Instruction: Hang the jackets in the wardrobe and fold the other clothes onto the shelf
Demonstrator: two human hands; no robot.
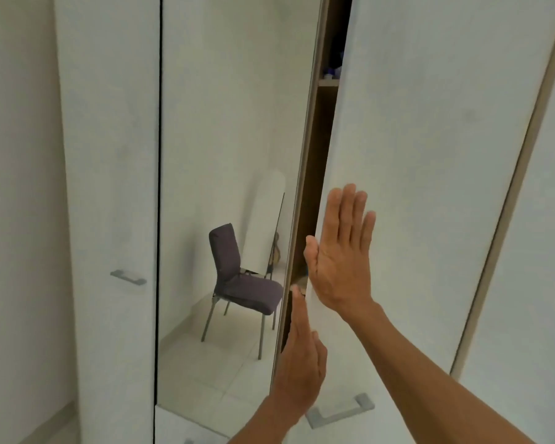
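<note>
I stand close to a white wardrobe. Its mirrored door (pixel 231 123) and a plain white door (pixel 430 155) leave a narrow dark gap (pixel 318 174) between them, showing a wooden shelf (pixel 328 82) with something dark and blue on it. My right hand (pixel 342 254) lies flat and open against the white door near its left edge, fingers up. My left hand (pixel 300 363) is lower, its fingers along the edge of the mirrored door, holding nothing that I can see. No jackets or other clothes are in view.
A grey metal handle (pixel 340 411) sits low on the white door, another handle (pixel 128 277) on the left white door. The mirror reflects a dark purple chair (pixel 237 277), a leaning white board and a tiled floor. A further white panel (pixel 532 251) is at the right.
</note>
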